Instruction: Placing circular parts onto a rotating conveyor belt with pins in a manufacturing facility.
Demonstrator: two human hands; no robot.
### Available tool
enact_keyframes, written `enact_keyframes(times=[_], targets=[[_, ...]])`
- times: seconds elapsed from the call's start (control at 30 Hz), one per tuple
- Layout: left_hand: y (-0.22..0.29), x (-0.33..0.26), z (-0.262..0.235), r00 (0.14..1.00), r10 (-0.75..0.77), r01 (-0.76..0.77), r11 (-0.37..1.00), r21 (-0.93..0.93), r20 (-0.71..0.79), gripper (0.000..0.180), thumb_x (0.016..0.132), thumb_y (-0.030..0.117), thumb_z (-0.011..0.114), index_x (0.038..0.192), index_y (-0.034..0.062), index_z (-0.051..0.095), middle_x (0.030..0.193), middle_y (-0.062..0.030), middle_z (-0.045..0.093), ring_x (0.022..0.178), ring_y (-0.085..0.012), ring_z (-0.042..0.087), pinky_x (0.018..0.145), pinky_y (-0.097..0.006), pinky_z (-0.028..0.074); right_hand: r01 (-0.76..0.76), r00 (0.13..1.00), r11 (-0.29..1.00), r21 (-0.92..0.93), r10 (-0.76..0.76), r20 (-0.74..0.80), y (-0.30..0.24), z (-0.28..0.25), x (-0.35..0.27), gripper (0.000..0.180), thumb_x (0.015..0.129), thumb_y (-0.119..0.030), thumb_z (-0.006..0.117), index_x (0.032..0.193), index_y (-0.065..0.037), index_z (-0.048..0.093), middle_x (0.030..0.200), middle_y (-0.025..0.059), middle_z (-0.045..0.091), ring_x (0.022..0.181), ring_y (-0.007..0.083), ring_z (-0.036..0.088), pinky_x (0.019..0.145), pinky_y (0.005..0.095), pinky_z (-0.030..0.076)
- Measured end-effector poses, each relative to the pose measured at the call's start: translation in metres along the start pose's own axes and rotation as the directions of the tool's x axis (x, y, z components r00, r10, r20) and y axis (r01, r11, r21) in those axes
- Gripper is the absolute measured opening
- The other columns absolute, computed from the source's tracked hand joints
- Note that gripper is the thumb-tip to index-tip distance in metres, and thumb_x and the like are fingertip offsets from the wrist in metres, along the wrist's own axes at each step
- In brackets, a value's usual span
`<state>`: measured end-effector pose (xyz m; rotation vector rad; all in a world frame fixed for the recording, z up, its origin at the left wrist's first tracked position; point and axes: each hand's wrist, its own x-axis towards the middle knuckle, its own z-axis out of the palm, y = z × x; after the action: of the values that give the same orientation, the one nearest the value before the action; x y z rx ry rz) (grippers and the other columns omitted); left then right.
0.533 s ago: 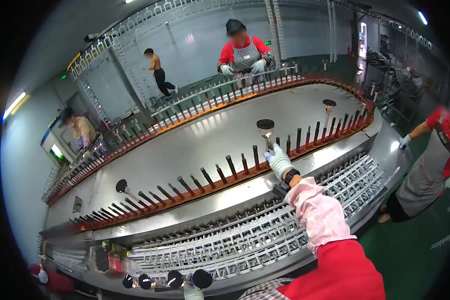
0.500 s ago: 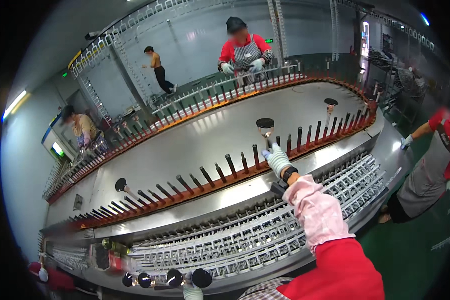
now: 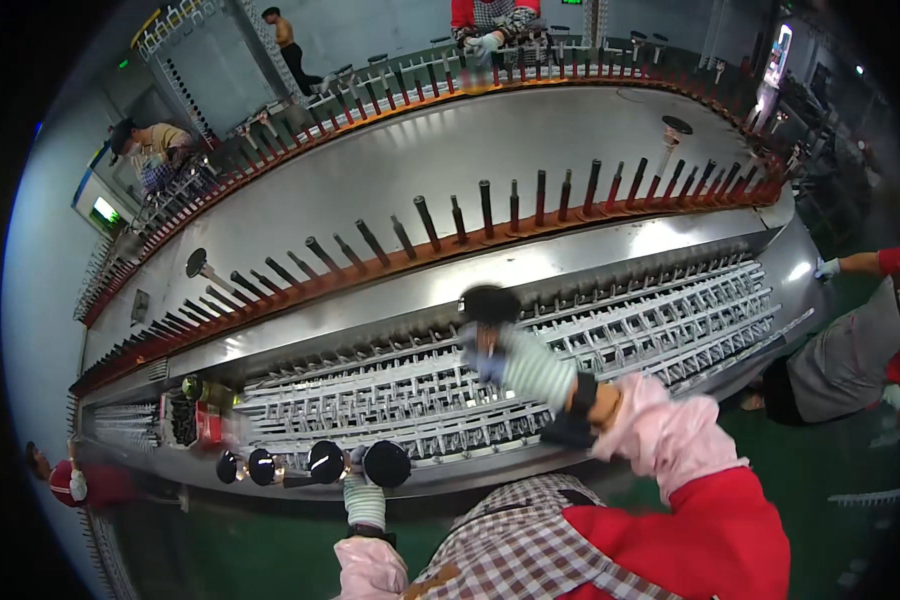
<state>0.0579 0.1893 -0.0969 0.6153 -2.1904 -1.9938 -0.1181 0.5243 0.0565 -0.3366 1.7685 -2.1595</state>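
Note:
My right hand, in a striped glove and smeared by motion, is closed around the stem of a round black-topped metal piece above the silver racks. Low in the view, my left hand, also gloved, grips a bar carrying several glossy black round heads. One of those heads covers part of its fingers. Beyond the racks runs a curved conveyor with upright dark pins. Another black-topped piece stands on it at the right, and one more leans at the left.
Silver metal racks lie along the near side of the steel table. A small container of dark parts sits at their left end. Co-workers stand across the table, at the far left and close on the right.
My right hand has drawn back from the conveyor toward me, bringing a black-topped piece off the pins. The view has tilted down, showing more of my left hand and its bar.

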Motion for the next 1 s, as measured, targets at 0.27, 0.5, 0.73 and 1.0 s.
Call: enact_keyframes(times=[0.27, 0.5, 0.73, 1.0], targets=[[0.036, -0.004, 0.013, 0.998, 0.029, 0.004, 0.851, 0.526, -0.055, 0.032, 0.092, 0.004, 0.048, 0.124, 0.0042, 0.045, 0.11, -0.0097, 0.058, 0.094, -0.0187, 0.059, 0.077, -0.03, 0.05, -0.014, 0.999, 0.954, -0.299, 0.004, -0.034, 0.122, 0.044, -0.095, 0.017, 0.079, -0.012, 0.063, 0.095, -0.006, 0.066, 0.072, 0.0122, 0.066, 0.064, 0.0261, 0.063, 0.06, 0.0362, 0.05], [0.018, 0.014, 0.025, 0.983, 0.14, -0.04, 0.798, 0.601, -0.12, 0.035, 0.084, 0.015, 0.057, 0.115, 0.002, 0.051, 0.1, -0.0184, 0.061, 0.083, -0.0345, 0.06, 0.072, -0.041, 0.047, 0.086, 0.99, 0.798, -0.597, -0.133, -0.035, 0.137, 0.046, -0.076, 0.019, 0.079, -0.012, 0.062, 0.096, -0.005, 0.065, 0.079, 0.0158, 0.066, 0.073, 0.0289, 0.064, 0.066, 0.04, 0.05], [-0.056, 0.054, 0.006, 0.986, 0.086, -0.039, 0.951, 0.306, -0.141, 0.034, 0.087, 0.01, 0.051, 0.12, 0.0071, 0.046, 0.088, -0.0071, 0.063, 0.062, -0.0173, 0.057, 0.049, -0.031, 0.045, 0.023, 1.0, 0.888, -0.459, -0.02, 0.01, 0.148, 0.055, -0.057, 0.02, 0.086, -0.014, 0.055, 0.104, -0.006, 0.058, 0.069, 0.014, 0.062, 0.059, 0.0252, 0.06, 0.057, 0.0379, 0.048], [0.039, 0.015, 0.043, 0.998, -0.008, 0.034, 0.87, 0.492, -0.055, 0.038, 0.092, 0.019, 0.046, 0.125, 0.0006, 0.045, 0.11, -0.0168, 0.058, 0.096, -0.028, 0.054, 0.079, -0.036, 0.043, 0.004, 0.998, 0.726, -0.688, 0.038, 0.046, 0.138, 0.042, -0.069, 0.042, 0.088, -0.015, 0.054, 0.128, -0.006, 0.042, 0.087, 0.0218, 0.062, 0.077, 0.034, 0.063, 0.068, 0.0422, 0.048]])
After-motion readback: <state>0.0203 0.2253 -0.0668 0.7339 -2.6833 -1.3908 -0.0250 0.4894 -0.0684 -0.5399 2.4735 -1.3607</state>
